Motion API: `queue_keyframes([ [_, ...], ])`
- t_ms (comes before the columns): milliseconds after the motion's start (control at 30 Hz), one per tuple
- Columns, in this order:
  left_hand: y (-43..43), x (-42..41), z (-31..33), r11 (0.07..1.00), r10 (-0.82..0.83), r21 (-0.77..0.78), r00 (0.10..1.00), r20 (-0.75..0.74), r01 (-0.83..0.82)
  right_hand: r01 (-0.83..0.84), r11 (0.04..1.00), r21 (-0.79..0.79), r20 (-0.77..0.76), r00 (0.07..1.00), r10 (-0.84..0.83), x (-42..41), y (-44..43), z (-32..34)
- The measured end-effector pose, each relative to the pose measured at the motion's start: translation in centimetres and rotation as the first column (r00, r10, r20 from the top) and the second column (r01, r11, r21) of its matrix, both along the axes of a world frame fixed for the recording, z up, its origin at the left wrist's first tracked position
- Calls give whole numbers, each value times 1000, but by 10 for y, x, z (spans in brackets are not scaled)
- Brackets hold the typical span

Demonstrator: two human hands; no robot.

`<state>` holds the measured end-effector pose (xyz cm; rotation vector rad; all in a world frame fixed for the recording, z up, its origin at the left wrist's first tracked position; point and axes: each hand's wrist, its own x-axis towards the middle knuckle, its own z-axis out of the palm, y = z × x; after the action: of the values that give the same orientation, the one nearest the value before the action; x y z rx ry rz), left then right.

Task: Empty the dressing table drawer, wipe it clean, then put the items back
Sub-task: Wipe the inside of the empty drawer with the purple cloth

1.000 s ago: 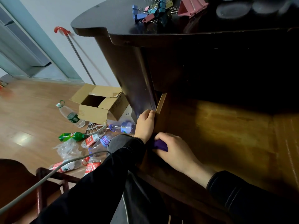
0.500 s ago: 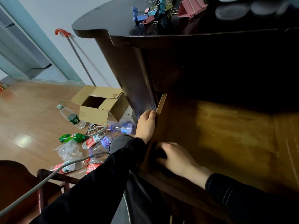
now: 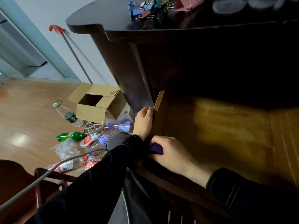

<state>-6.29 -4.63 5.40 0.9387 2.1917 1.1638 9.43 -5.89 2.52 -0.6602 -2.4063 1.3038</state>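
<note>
The dressing table's drawer [image 3: 226, 135] is pulled out, its bare wooden floor showing. My left hand [image 3: 144, 122] grips the drawer's left side wall from outside, near the dark table body. Inside the drawer's near left corner, my right hand [image 3: 171, 152] holds a purple cloth [image 3: 156, 149] against the wood; only a small part of the cloth shows under the fingers. On the dark tabletop [image 3: 113, 16] lie several coloured binder clips [image 3: 145, 8] and a large pink clip [image 3: 188, 3].
On the wooden floor to the left are an open cardboard box [image 3: 97, 102], several plastic bottles [image 3: 69, 115] and a crumpled bag. A red-handled pole [image 3: 71, 49] leans on the wall. A dark chair [image 3: 24, 188] and a grey cable [image 3: 48, 172] are at lower left.
My right hand rubbed the cloth back and forth in the drawer's left corner; the purple cloth was hidden half a second ago and shows again. The left hand kept its hold.
</note>
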Motion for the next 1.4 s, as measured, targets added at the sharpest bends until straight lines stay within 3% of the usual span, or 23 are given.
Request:
queue_keyframes([
  [200, -1, -1, -1, 1000, 5, -11, 1000, 5, -5, -21, 1000, 14, 137, 990, 19, -1, 10, -4],
  [400, 0, 1, 1, 1000, 11, -1, 1000, -5, -11, -17, 1000, 3, 11, 1000, 17, 0, 2, 0],
  [533, 0, 2, 1, 1000, 18, 4, 1000, -10, -18, -104, 994, 36, 214, 972, 94, 0, 2, -4],
  [733, 0, 3, 3, 1000, 10, 1, 1000, 11, -10, -62, 998, -11, 14, 998, 62, 2, -2, 5],
  [900, -1, 4, 4, 1000, 2, -13, 1000, 17, -2, -110, 994, -19, 252, 961, 111, -1, -5, -6],
  [1067, -1, 3, 5, 1000, 7, -1, 1000, -1, -7, -98, 994, -54, 90, 991, 103, -1, -6, -5],
  [1200, -1, 5, 6, 1000, 11, -14, 1000, -2, -11, -90, 994, -59, 221, 970, 101, -5, -8, -20],
  [1300, -1, 6, 7, 1000, 12, -17, 1000, 12, -12, -38, 998, -49, 310, 949, 51, -10, -3, -26],
  [1400, -1, 6, 8, 1000, 16, -13, 1000, 22, -15, 135, 991, -6, 343, 931, -125, -10, 16, -23],
])
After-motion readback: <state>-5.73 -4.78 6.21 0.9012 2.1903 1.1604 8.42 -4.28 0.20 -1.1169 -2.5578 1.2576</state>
